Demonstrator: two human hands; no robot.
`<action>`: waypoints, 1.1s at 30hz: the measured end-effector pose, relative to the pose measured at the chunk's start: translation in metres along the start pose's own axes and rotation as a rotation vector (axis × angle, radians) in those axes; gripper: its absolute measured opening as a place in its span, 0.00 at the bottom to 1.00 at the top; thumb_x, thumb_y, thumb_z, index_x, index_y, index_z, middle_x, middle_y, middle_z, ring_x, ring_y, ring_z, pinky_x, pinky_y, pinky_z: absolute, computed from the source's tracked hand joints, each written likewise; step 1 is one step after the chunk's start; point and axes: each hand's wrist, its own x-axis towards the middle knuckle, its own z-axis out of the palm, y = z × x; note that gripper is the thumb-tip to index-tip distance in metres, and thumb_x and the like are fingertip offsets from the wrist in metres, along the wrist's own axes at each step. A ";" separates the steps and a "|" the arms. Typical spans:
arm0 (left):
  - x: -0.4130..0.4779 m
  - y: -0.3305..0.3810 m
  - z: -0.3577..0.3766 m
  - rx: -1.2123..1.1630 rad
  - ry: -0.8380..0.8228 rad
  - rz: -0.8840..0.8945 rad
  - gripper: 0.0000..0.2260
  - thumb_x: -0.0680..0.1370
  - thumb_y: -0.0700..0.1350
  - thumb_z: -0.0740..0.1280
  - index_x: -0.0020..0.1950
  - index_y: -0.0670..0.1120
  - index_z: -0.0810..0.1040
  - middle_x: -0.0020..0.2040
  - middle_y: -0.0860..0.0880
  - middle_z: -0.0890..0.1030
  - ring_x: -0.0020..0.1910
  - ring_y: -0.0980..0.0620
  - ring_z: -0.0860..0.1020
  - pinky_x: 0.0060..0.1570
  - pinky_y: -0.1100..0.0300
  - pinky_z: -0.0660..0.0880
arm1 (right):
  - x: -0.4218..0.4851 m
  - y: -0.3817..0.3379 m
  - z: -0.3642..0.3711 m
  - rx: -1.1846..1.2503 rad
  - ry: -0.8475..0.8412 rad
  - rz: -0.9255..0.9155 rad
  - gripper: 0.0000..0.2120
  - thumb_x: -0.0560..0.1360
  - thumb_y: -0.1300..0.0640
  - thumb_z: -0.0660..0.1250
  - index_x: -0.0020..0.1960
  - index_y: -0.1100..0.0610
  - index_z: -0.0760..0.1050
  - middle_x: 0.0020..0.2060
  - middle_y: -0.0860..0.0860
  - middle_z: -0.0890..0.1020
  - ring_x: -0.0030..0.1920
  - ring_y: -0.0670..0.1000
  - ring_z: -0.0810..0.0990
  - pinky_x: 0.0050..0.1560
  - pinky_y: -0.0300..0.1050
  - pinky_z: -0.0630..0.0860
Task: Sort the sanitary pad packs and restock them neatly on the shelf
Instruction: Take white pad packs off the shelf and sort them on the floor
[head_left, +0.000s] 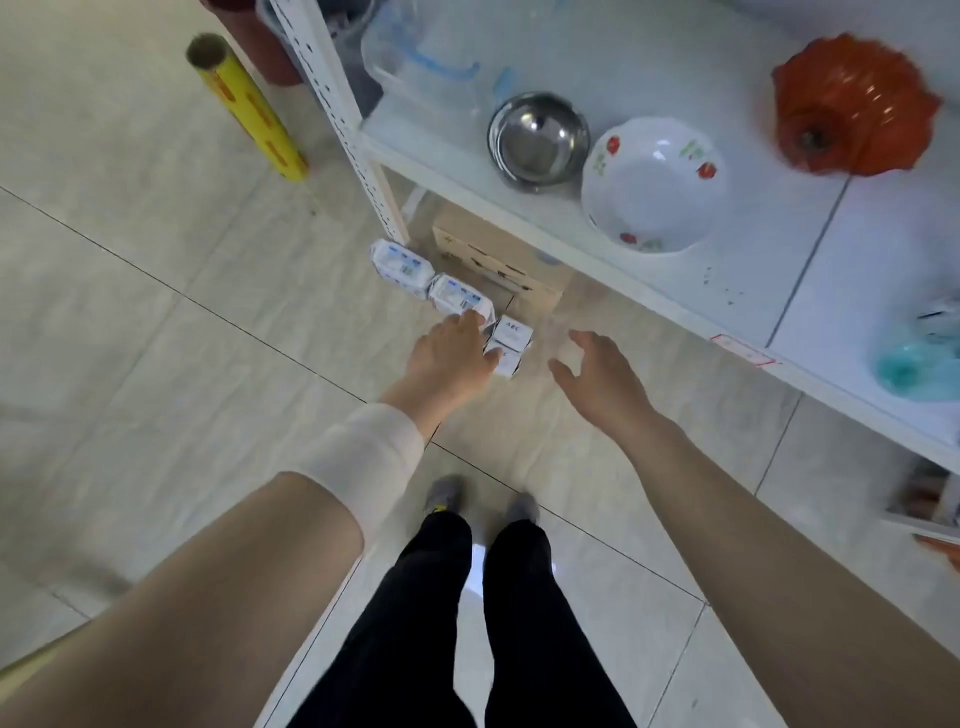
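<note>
Four sanitary pad packs are seen on the tiled floor (156, 322), in a row running out from the front leg of a white shelf (654, 293). A blue-and-white pack (402, 262) lies nearest the leg, a second blue-and-white pack (457, 295) is set against it, and two small white packs (513, 331) lie side by side at the near end.

The left hand (449, 356) is stretched over them. Its fingertips (475, 318) are laid on the end of the second blue-and-white pack, and its thumb is set against the nearer small pack. Its grip is kept wide, nothing being enclosed. The right hand (605, 376) is held near the small white packs but apart from them, its grip wide and nothing held.

A cardboard box (498, 260) is placed under the shelf, behind the packs. On the shelf board above, a steel bowl (537, 137), a flowered white bowl (652, 182) and an orange bowl (852, 104) are set. A yellow roll (247, 106) is stood on the floor, well apart.
</note>
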 end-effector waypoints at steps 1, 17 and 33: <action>-0.011 0.008 -0.019 0.007 0.009 0.000 0.22 0.79 0.51 0.59 0.70 0.43 0.63 0.68 0.43 0.69 0.66 0.44 0.68 0.62 0.51 0.66 | -0.013 -0.011 -0.016 -0.022 0.012 -0.016 0.23 0.78 0.51 0.60 0.70 0.60 0.62 0.64 0.59 0.69 0.63 0.59 0.70 0.62 0.52 0.68; -0.072 0.051 -0.293 -0.037 0.347 0.436 0.18 0.79 0.52 0.59 0.68 0.49 0.67 0.66 0.52 0.73 0.62 0.52 0.73 0.58 0.56 0.69 | -0.091 -0.193 -0.171 -0.077 0.430 -0.202 0.20 0.78 0.49 0.61 0.68 0.54 0.68 0.66 0.52 0.70 0.66 0.51 0.68 0.61 0.44 0.67; 0.030 0.116 -0.450 -0.283 0.614 0.503 0.16 0.78 0.50 0.61 0.64 0.47 0.71 0.63 0.48 0.76 0.60 0.47 0.75 0.61 0.51 0.70 | -0.022 -0.260 -0.372 0.240 0.885 -0.099 0.26 0.76 0.44 0.62 0.68 0.58 0.67 0.64 0.53 0.74 0.64 0.53 0.72 0.54 0.41 0.66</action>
